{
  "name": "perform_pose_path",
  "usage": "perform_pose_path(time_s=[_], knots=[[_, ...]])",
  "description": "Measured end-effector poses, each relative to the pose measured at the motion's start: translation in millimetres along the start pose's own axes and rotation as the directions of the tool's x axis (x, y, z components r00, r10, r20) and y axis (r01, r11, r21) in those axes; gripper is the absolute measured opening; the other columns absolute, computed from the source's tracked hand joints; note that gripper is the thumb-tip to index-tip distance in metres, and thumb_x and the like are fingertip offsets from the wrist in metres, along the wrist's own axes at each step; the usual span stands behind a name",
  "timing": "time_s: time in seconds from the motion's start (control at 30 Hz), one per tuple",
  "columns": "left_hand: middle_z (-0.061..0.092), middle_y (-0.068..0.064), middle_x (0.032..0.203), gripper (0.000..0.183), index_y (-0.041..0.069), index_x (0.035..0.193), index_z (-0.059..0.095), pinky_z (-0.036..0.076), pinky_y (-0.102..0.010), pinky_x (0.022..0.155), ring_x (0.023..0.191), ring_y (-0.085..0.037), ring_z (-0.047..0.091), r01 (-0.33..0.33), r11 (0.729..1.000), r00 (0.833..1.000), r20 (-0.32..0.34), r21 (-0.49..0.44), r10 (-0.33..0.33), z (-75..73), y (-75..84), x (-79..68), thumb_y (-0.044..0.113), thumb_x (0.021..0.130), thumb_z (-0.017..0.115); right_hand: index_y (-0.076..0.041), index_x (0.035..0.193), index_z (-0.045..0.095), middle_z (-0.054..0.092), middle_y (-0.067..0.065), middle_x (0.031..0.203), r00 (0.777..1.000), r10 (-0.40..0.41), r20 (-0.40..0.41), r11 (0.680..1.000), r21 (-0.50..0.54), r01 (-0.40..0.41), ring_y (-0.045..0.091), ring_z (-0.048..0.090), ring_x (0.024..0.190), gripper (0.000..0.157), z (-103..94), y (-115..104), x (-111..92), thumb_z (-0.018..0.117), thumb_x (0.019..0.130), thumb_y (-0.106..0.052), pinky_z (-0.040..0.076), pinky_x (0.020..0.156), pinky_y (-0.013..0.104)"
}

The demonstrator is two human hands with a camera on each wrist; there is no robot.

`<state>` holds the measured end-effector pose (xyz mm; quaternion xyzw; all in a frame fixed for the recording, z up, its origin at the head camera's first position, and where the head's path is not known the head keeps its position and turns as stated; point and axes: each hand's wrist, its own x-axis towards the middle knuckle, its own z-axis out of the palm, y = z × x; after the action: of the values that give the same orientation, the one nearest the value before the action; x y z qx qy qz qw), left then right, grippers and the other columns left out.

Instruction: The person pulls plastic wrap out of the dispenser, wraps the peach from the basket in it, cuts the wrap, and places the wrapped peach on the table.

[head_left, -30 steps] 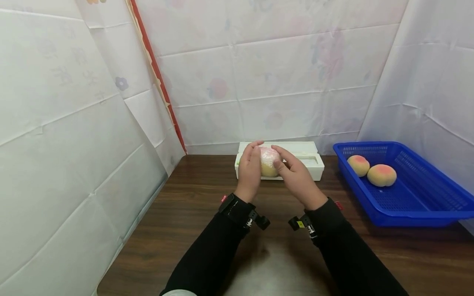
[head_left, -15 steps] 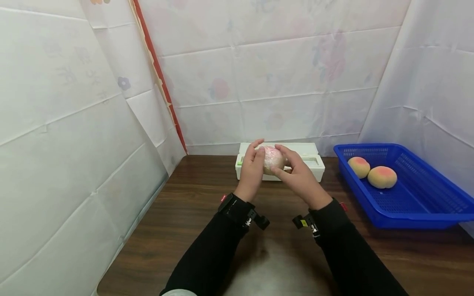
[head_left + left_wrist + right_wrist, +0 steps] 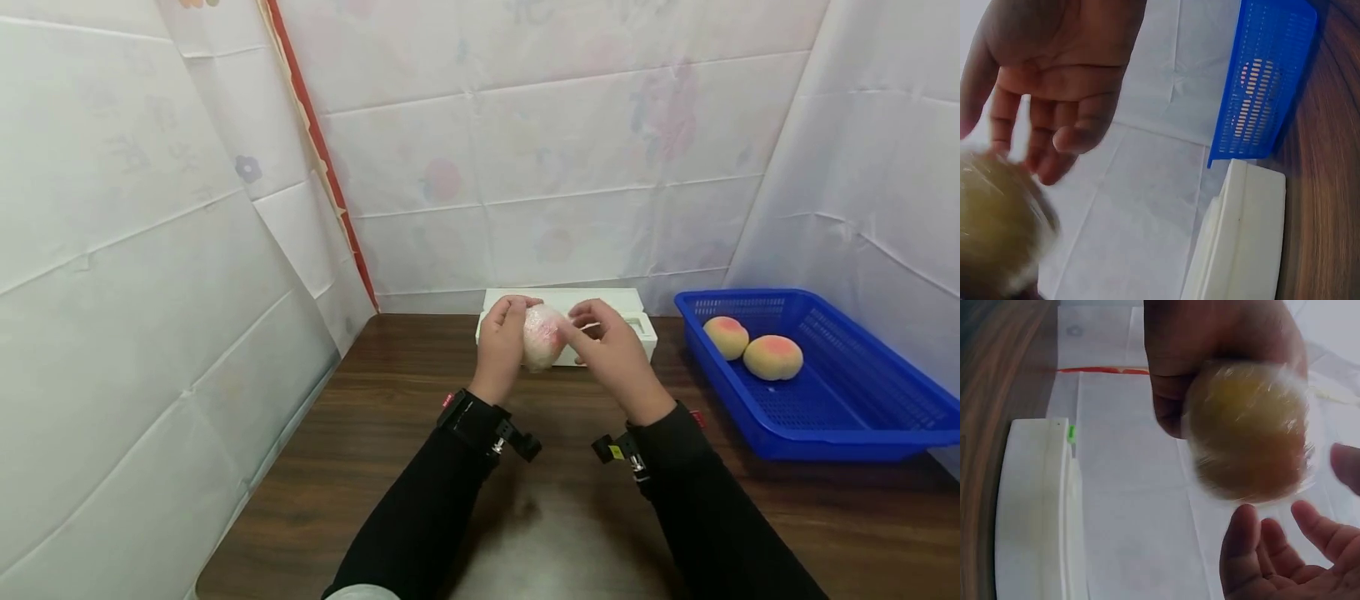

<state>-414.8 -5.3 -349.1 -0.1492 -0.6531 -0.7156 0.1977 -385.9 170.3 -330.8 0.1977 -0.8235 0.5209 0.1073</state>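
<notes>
A peach (image 3: pixel 542 335) wrapped in clear film is held up over the table by my left hand (image 3: pixel 498 348), whose fingers grip its left side. In the right wrist view the wrapped peach (image 3: pixel 1249 440) is slightly blurred, with the left hand (image 3: pixel 1210 347) behind it. My right hand (image 3: pixel 618 360) is at the peach's right side with loosely bent fingers. Seen from the right wrist, its fingers (image 3: pixel 1242 534) lie just below the peach, apart or barely touching. Behind both hands stands a white cling film box (image 3: pixel 641 329) with its lid up, partly hidden.
To the right on the wooden table (image 3: pixel 375 417) is a blue plastic basket (image 3: pixel 840 446). Inside it lie two peaches, one on the left (image 3: pixel 726 337) and one beside it (image 3: pixel 773 357). White sheeting (image 3: pixel 562 167) encloses the table's back and sides.
The peach has been turned, so its pink part now faces lower right, and it sits slightly lower. The right hand's fingers have come away from it; the left hand still holds it.
</notes>
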Motion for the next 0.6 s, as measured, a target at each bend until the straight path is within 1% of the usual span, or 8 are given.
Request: perform_pose_path(time_s=[0.13,0.2,0.27,0.37,0.43,0.5,0.53,0.6], knots=[[0.076,-0.010,0.119,0.041,0.004,0.103,0.075,0.056,-0.032,0.089,0.110,-0.017,0.068,-0.011,1.000,1.000,0.002,-0.016,0.011,-0.3,1.8,0.4,0.033,0.110,0.047,-0.020,0.163,0.042,0.047,0.019,0.156,0.990,0.022,0.137,0.981,0.186,-0.048,0.029,0.063,0.123,0.059,0.2,2.4,-0.3,0.054,0.111,-0.046,0.060,0.094,0.045],[0.074,-0.011,0.121,0.041,0.003,0.105,0.075,0.054,-0.034,0.094,0.113,-0.018,0.066,-0.035,0.999,0.999,-0.012,0.009,0.035,-0.6,3.1,-0.4,0.033,0.110,0.048,-0.018,0.164,0.040,0.046,0.017,0.159,0.985,0.013,0.174,0.963,0.262,-0.059,0.022,0.063,0.123,0.057,1.1,1.6,-1.6,0.049,0.113,-0.043,0.059,0.095,0.040],[0.070,-0.010,0.127,0.039,0.006,0.114,0.074,0.053,-0.038,0.100,0.119,-0.019,0.063,-0.079,0.995,0.997,-0.006,0.060,0.079,-1.0,3.3,-0.6,0.034,0.110,0.048,-0.013,0.161,0.043,0.049,0.015,0.155,0.987,0.006,0.161,0.942,0.330,-0.059,0.017,0.063,0.119,0.054,1.2,1.5,-1.4,0.047,0.114,-0.040,0.059,0.094,0.039],[0.061,-0.011,0.141,0.047,0.014,0.136,0.068,0.053,-0.046,0.104,0.127,-0.024,0.058,-0.183,0.960,0.981,0.106,0.210,0.164,-1.1,3.9,-1.4,0.047,0.109,0.046,-0.009,0.153,0.047,0.055,0.010,0.141,0.996,0.021,0.084,0.931,0.362,-0.050,0.012,0.065,0.109,0.051,1.2,2.9,0.3,0.044,0.114,-0.043,0.061,0.087,0.036],[0.054,-0.011,0.151,0.062,0.019,0.151,0.058,0.054,-0.048,0.105,0.132,-0.025,0.057,-0.260,0.914,0.955,0.224,0.313,0.195,-0.5,4.2,-2.6,0.061,0.108,0.043,-0.006,0.147,0.048,0.057,0.007,0.132,0.998,0.030,0.051,0.928,0.369,-0.047,0.012,0.065,0.103,0.051,0.7,3.2,1.0,0.043,0.114,-0.045,0.062,0.084,0.037],[0.052,-0.010,0.155,0.077,0.020,0.157,0.051,0.057,-0.047,0.103,0.132,-0.026,0.059,-0.310,0.877,0.929,0.313,0.366,0.198,0.3,4.8,-3.7,0.074,0.103,0.042,-0.005,0.144,0.048,0.056,0.007,0.129,0.998,0.039,0.049,0.933,0.356,-0.054,0.013,0.064,0.102,0.052,-0.2,2.8,1.0,0.041,0.114,-0.047,0.062,0.083,0.038],[0.053,-0.009,0.155,0.082,0.020,0.158,0.049,0.058,-0.044,0.102,0.131,-0.025,0.060,-0.320,0.866,0.923,0.335,0.385,0.192,0.6,4.8,-4.1,0.079,0.100,0.042,-0.004,0.144,0.047,0.055,0.009,0.131,0.997,0.040,0.061,0.936,0.348,-0.059,0.016,0.063,0.103,0.053,-0.8,2.2,0.9,0.040,0.114,-0.047,0.062,0.084,0.040],[0.057,-0.007,0.151,0.085,0.021,0.156,0.050,0.061,-0.038,0.094,0.123,-0.022,0.065,-0.310,0.864,0.925,0.335,0.396,0.178,0.8,4.9,-5.4,0.082,0.097,0.044,-0.007,0.149,0.044,0.053,0.013,0.137,0.996,0.044,0.080,0.948,0.312,-0.067,0.022,0.062,0.109,0.055,-3.1,1.0,0.1,0.040,0.114,-0.049,0.061,0.086,0.043]])
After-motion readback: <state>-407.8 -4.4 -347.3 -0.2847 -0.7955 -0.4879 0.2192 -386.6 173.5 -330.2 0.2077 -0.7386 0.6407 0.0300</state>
